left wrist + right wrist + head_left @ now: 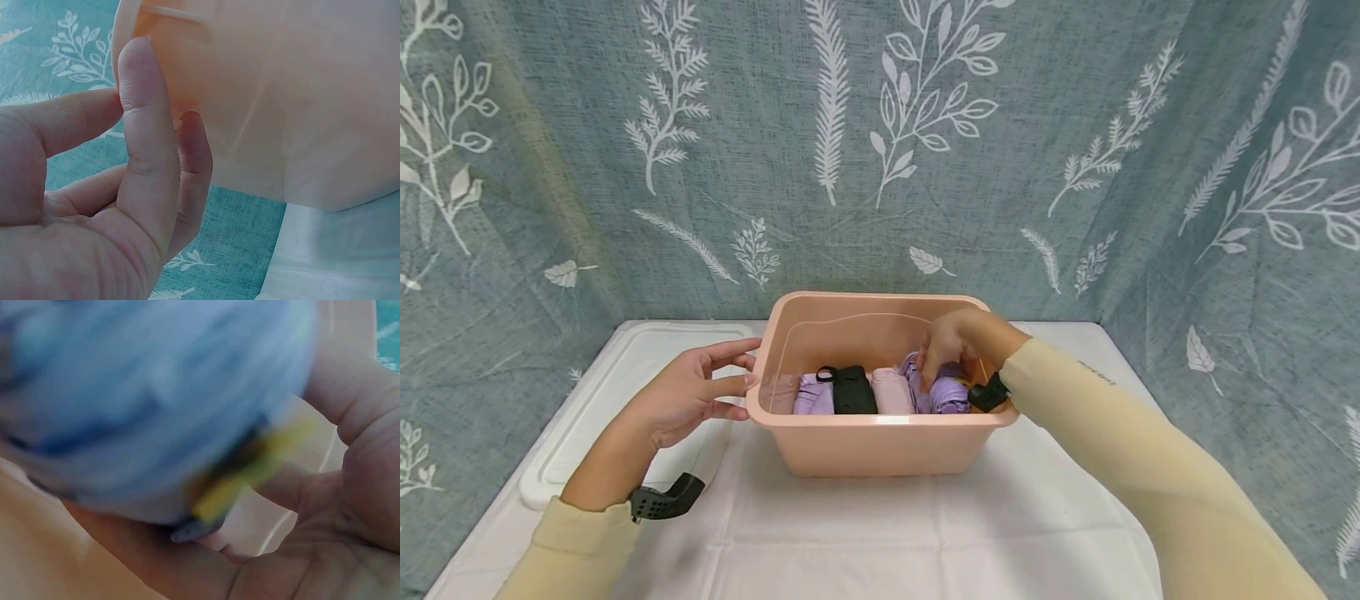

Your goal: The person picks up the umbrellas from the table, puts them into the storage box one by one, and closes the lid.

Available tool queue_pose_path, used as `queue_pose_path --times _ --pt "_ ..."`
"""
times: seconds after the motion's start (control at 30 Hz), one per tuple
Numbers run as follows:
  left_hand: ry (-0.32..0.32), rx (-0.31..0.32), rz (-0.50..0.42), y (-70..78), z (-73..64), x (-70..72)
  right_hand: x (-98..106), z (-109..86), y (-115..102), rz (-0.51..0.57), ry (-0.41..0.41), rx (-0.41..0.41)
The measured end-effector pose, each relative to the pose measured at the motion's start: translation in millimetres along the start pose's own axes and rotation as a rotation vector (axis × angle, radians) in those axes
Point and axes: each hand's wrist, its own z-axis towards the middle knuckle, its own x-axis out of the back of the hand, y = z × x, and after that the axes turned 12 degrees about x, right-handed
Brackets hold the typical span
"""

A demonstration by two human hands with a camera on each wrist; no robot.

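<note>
A peach plastic bin (pixel 880 450) stands on the white-covered table. My left hand (pixel 703 387) grips its left rim, and in the left wrist view the fingers (pixel 147 125) bend up against the rim's outer side. My right hand (pixel 951 346) reaches down into the bin's right end and holds a rolled lavender cloth (pixel 951 395). Close up in the right wrist view, the roll is blurred, with a yellow tag (pixel 231 487) at its edge and fingers round it. Beside it in the row lie a pale pink roll (pixel 892 392), a black pouch-like bundle (pixel 853 392) and a folded lavender cloth (pixel 814 395).
A white lid-like panel (pixel 647 358) lies flat on the table at the left, partly behind my left hand. Grey-green curtains (pixel 865 242) with white leaf prints hang behind and at both sides. The white tablecloth (pixel 880 533) spreads in front of the bin.
</note>
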Motion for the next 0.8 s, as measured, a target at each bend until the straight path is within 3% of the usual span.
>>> queue_pose_path --times 0.23,0.4,0.63,0.8 --pt "0.001 0.000 0.002 0.3 -0.9 -0.1 0.0 2.8 8.5 -0.084 -0.055 0.030" --pt "-0.001 0.004 -0.001 0.1 -1.7 0.7 1.8 0.1 12.4 -0.153 -0.022 0.067" --pt "0.002 0.009 -0.007 -0.4 -2.0 0.2 7.5 -9.9 13.5 -0.134 0.022 0.074" --pt "0.001 0.004 -0.009 -0.5 -1.7 -0.9 11.7 -20.7 15.0 -0.153 0.055 0.154"
